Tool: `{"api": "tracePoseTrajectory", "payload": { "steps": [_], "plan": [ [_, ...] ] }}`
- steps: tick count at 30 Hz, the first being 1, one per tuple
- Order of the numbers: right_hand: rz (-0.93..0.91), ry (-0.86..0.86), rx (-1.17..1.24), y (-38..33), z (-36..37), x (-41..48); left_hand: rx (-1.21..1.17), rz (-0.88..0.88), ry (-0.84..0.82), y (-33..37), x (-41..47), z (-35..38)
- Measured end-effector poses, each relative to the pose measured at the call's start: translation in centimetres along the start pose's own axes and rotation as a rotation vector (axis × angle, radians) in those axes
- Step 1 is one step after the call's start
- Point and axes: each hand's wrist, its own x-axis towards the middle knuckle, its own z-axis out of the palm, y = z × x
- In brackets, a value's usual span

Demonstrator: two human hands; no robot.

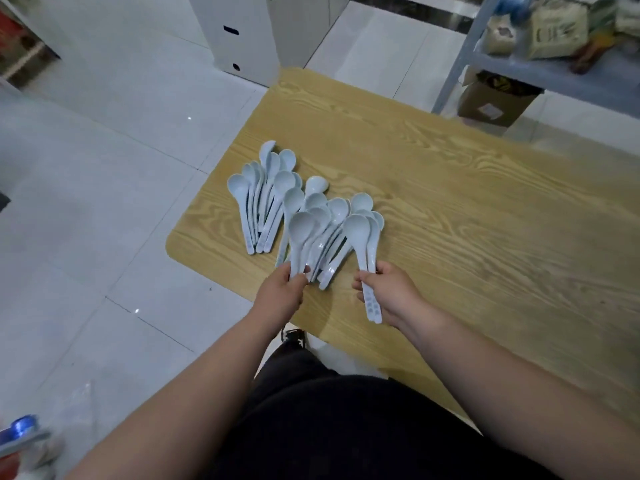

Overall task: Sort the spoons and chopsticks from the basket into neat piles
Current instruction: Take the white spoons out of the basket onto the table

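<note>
dark clothing [346, 427] fills the view at six o'clock, with both bare forearms reaching up from it. left hand [280, 296], just left of centre, curls its fingers round the handle ends of a fanned bunch of spoons [322, 216], pale blue, whose bowls spread toward twelve o'clock on the wooden table [467, 202]. right hand [391, 296], at three o'clock of the left, grasps the handles of two spoons [360, 233]; their bowls lie just beside the bunch and their handle tips poke out toward six o'clock. a separate pile of spoons [263, 195] lies at eleven o'clock of the bunch, near the table's left edge. beyond stand a white cabinet [239, 32] at twelve o'clock and a grey rack [457, 64] with a cardboard box [491, 102] at two o'clock.
</note>
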Motion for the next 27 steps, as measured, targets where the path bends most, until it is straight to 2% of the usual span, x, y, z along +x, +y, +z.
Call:
{"api": "tracePoseTrajectory", "payload": {
  "steps": [7,11,14,19,27],
  "plan": [
    [-0.095,0.241,-0.143,-4.4,7.1,5.4,0.444,0.203,-0.034,1.6,12.1,-5.8],
    [-0.228,0.32,-0.564,-6.1,9.3,7.4,0.61,0.332,-0.125,2.7,15.2,-6.2],
    [-0.242,0.311,-0.702,-6.5,10.0,8.6,0.844,0.496,-0.055,2.0,16.3,-6.3],
    [-0.29,0.354,-0.879,-5.9,10.3,9.4,0.844,0.583,0.0,1.1,17.4,-6.8],
    [-0.334,0.351,-0.909,-4.0,9.5,7.3,0.869,0.574,0.102,0.3,18.5,-10.3]
  ]
}}
